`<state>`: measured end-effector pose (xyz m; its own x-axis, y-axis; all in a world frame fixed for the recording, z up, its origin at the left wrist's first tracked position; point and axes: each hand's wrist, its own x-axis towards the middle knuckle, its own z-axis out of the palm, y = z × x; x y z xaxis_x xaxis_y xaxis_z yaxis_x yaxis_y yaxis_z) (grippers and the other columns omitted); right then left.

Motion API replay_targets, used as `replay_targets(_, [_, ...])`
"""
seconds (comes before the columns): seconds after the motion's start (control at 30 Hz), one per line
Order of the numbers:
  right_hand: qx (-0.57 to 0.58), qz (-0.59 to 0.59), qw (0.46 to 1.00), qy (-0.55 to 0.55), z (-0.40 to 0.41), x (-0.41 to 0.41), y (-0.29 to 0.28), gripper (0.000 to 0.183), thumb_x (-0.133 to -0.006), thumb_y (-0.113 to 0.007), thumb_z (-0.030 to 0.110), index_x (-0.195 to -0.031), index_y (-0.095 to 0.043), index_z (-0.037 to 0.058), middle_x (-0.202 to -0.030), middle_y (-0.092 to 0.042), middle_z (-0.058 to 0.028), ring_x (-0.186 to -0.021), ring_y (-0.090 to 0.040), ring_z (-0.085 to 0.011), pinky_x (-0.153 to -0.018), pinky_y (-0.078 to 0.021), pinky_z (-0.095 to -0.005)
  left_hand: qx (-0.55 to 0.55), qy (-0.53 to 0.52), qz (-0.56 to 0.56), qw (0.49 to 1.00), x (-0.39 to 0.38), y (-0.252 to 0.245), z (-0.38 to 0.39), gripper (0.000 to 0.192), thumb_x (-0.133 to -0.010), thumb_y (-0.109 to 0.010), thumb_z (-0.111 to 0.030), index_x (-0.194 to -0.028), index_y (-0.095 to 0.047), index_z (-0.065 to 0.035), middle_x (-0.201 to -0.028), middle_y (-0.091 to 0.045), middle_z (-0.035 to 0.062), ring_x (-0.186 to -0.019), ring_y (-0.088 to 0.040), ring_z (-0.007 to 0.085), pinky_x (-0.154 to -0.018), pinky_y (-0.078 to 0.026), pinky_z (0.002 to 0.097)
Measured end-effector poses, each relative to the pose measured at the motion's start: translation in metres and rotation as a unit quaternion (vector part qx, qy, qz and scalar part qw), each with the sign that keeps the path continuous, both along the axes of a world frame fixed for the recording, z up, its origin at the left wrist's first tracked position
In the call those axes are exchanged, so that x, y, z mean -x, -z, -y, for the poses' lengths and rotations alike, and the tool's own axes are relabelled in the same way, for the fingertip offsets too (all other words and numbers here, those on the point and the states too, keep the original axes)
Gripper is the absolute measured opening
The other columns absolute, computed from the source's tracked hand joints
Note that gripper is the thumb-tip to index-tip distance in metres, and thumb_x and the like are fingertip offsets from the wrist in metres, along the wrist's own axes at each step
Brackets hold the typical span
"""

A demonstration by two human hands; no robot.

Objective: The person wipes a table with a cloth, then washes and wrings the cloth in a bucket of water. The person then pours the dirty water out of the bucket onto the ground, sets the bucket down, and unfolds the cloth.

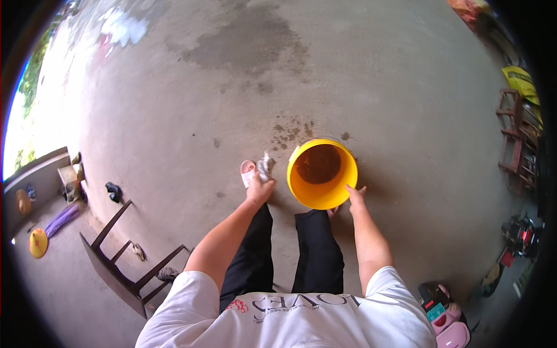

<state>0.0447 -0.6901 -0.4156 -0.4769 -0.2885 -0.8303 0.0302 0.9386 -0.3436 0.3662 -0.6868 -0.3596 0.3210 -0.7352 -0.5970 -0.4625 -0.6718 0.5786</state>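
A round yellow plastic bucket [322, 196] stands in front of me, with dark brown liquid [320, 164] at its bottom. My right hand [356, 195] is at the near right side of its rim; how firmly it grips there is hard to tell. To the left of the bucket, my left hand [260, 189] is closed on a crumpled whitish cloth [264, 167], above the floor and apart from the bucket. A pink slipper [247, 173] on my foot shows just beyond that hand.
Brown splashes [293, 132] and a wide damp patch [252, 39] mark the concrete floor. A dark wooden chair [114, 265] lies at the lower left, near shoes [114, 192]. Wooden frames [510, 130] stand at the right, a pink motor scooter [452, 332] at the lower right.
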Motion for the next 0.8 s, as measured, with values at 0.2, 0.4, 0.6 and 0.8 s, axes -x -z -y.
replay_targets(0.2, [0.06,0.165,0.972,0.155,-0.018,0.007,0.033,0.044,-0.073,-0.057,0.002,-0.112,-0.038,0.0002,-0.105,-0.051,-0.0176,-0.095,-0.052,-0.0279,-0.082,-0.0417,-0.0382,-0.052,-0.287,-0.156,0.944,-0.064,-0.017,-0.006,0.025,-0.07,-0.057,-0.022,-0.086,-0.053,-0.002,-0.069,-0.056,0.0071,-0.055,-0.055,0.0164,-0.051,-0.045,0.0268])
replay_targets(0.4, [0.044,0.069,0.996,-0.044,0.023,-0.062,-0.011,0.034,-0.062,-0.053,-0.003,-0.096,-0.048,-0.0025,-0.086,-0.055,-0.0162,-0.074,-0.058,-0.0302,-0.053,-0.0495,-0.0417,-0.087,-0.365,-0.182,0.909,-0.087,-0.061,-0.025,0.027,-0.069,-0.058,-0.027,-0.087,-0.052,-0.0061,-0.071,-0.058,0.0077,-0.059,-0.058,0.0177,-0.051,-0.045,0.0285])
replay_targets(0.6, [0.064,-0.023,0.988,-0.137,0.04,-0.074,-0.072,0.037,-0.057,-0.052,-0.001,-0.094,-0.049,-0.0011,-0.082,-0.056,-0.0156,-0.068,-0.059,-0.0306,-0.047,-0.049,-0.0425,-0.127,-0.385,-0.264,0.875,-0.094,-0.097,-0.029,0.028,-0.069,-0.054,-0.034,-0.086,-0.054,-0.012,-0.074,-0.06,0.0046,-0.067,-0.059,0.0172,-0.061,-0.041,0.0316])
replay_targets(0.8, [0.076,0.199,0.959,-0.184,0.099,-0.112,-0.273,0.032,-0.061,-0.05,0.001,-0.093,-0.05,0.001,-0.079,-0.057,-0.0093,-0.064,-0.058,-0.0217,-0.049,-0.0516,-0.0375,-0.099,-0.431,-0.392,0.807,-0.12,-0.14,-0.007,0.029,-0.067,-0.05,-0.04,-0.085,-0.052,-0.0181,-0.086,-0.058,0.0051,-0.085,-0.054,0.0196,-0.074,-0.036,0.0408])
